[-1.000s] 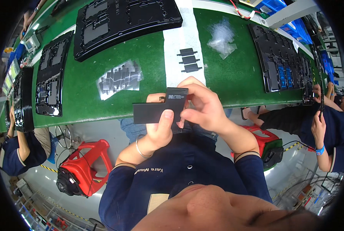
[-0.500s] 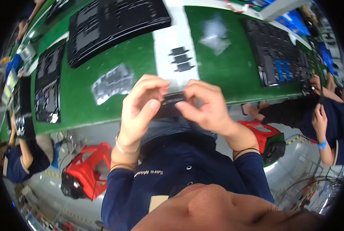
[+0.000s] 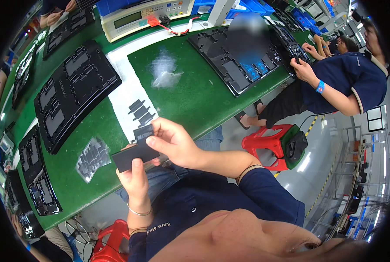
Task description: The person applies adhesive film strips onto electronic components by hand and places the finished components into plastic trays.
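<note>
My left hand (image 3: 135,181) is closed on a flat dark rectangular piece (image 3: 127,159), its thumb pressed on the near edge. Between the thumb and fingers of my right hand (image 3: 173,142) is a smaller black piece (image 3: 141,133) with a glossy face. The two pieces meet or overlap; whether they are joined I cannot tell. Just beyond them, several black strips (image 3: 141,112) lie side by side on a white band (image 3: 125,102) of the green table (image 3: 195,105). A clear plastic bag (image 3: 93,159) with dark pieces inside lies left of my hands.
Large black trays (image 3: 75,94) stand to the left, and another black tray (image 3: 230,56) with blue parts lies to the right. A second clear bag (image 3: 165,72) is farther back, before a bench meter (image 3: 147,19) with red leads. A co-worker (image 3: 334,83) sits at the right near a red stool (image 3: 269,146).
The view has swung to the right, bringing in the bench meter. My hands have come together, and the larger flat dark piece now shows in my left hand beside the small black one.
</note>
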Demonstrator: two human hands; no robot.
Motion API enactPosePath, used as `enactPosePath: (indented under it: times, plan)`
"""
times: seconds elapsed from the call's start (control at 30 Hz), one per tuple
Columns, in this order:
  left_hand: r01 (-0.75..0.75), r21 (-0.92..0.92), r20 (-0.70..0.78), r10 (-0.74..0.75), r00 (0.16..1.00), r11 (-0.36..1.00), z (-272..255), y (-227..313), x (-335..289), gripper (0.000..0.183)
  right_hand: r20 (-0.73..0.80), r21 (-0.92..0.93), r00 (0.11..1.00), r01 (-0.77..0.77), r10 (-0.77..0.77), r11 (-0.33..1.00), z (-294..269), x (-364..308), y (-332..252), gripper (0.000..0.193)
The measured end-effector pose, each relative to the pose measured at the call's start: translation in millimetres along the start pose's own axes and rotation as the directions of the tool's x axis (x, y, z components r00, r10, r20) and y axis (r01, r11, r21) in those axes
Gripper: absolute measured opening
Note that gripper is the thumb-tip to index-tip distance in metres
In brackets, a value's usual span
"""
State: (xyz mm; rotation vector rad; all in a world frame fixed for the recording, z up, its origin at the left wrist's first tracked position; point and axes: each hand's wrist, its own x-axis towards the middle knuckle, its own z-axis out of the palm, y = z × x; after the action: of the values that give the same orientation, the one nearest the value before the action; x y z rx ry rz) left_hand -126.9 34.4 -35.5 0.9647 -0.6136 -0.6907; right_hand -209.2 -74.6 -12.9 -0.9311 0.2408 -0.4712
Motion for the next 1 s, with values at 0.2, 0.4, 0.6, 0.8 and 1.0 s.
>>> enactPosePath:
  times: [0.2,0.4,0.6,0.8,1.0]
  plan:
    - [0.017,-0.053,-0.090,-0.021,0.996,0.998,2.2,11.7,-2.7,0.036,0.271,-0.250,0.960,0.001,0.070,0.968,-17.9,12.1,-8.7,0.020]
    - [0.055,-0.181,0.027,-0.051,0.998,0.982,5.3,13.5,-7.7,0.028,0.213,-0.441,0.953,-0.102,0.214,0.892,-12.1,24.2,-53.7,0.028]
    - [0.078,-0.112,0.013,-0.077,0.997,0.991,3.5,18.5,-13.1,0.025,0.288,-0.426,0.924,-0.111,0.251,0.898,-11.7,29.1,-42.9,0.018]
    - [-0.013,-0.009,0.005,0.013,1.000,1.000,-0.8,13.9,-16.7,0.023,0.300,-0.518,0.933,-0.015,0.198,0.855,-2.2,26.4,-43.7,0.009]
    - [0.027,-0.024,-0.008,-0.027,1.000,0.999,-0.7,9.9,-15.5,0.022,0.406,-0.754,0.886,0.463,-0.223,0.466,-0.2,30.9,-38.5,0.018]
